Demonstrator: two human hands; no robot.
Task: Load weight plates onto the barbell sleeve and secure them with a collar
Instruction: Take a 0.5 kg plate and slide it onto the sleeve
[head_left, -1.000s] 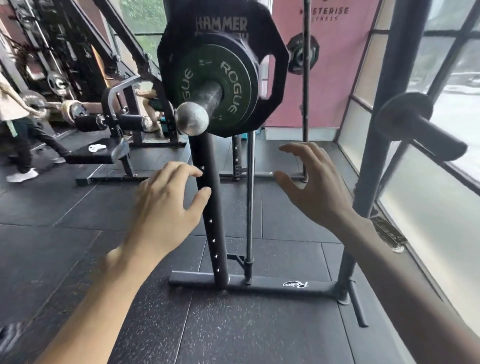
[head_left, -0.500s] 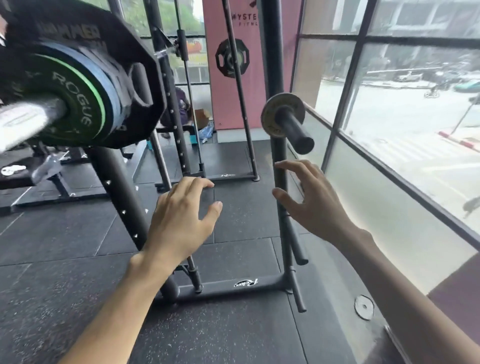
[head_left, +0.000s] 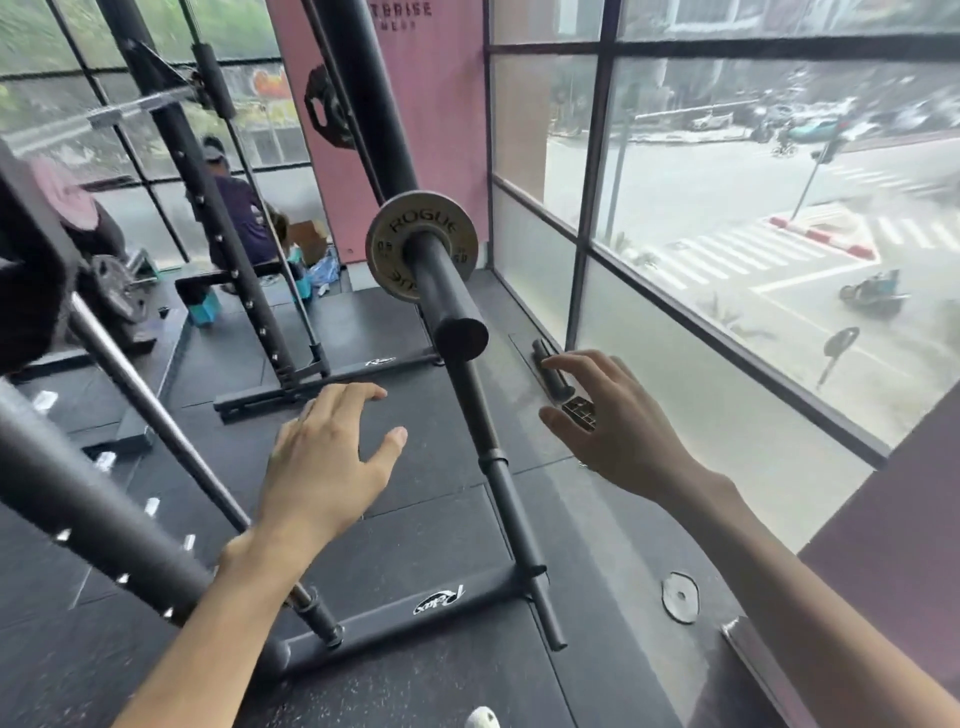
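The left hand (head_left: 322, 462) hangs in the air with its back to the camera, fingers straight and slightly spread, thumb out, holding nothing. The right hand (head_left: 618, 431) is level with it and well apart to the right, fingers loosely fanned and likewise empty.

Above the gap between the hands, and farther away, sits a small round weight plate of dull gold metal (head_left: 395, 244). It bears raised "ROGUE" lettering and is pushed to the back of a thick black storage peg (head_left: 447, 291), whose flat end points toward the camera. Below the peg, a slanted black rack post (head_left: 498, 467) runs down between the hands to a black base bar (head_left: 415, 608) on the speckled black rubber floor (head_left: 415, 519).

Just beyond the right hand's fingertips lies a short dark cylinder (head_left: 553, 371). Nearer the camera, beside the right forearm, a thin silver disc with a centre hole (head_left: 680, 596) lies flat. Far to the left of the left hand is a blurred dark mass (head_left: 26, 291), possibly a large plate.
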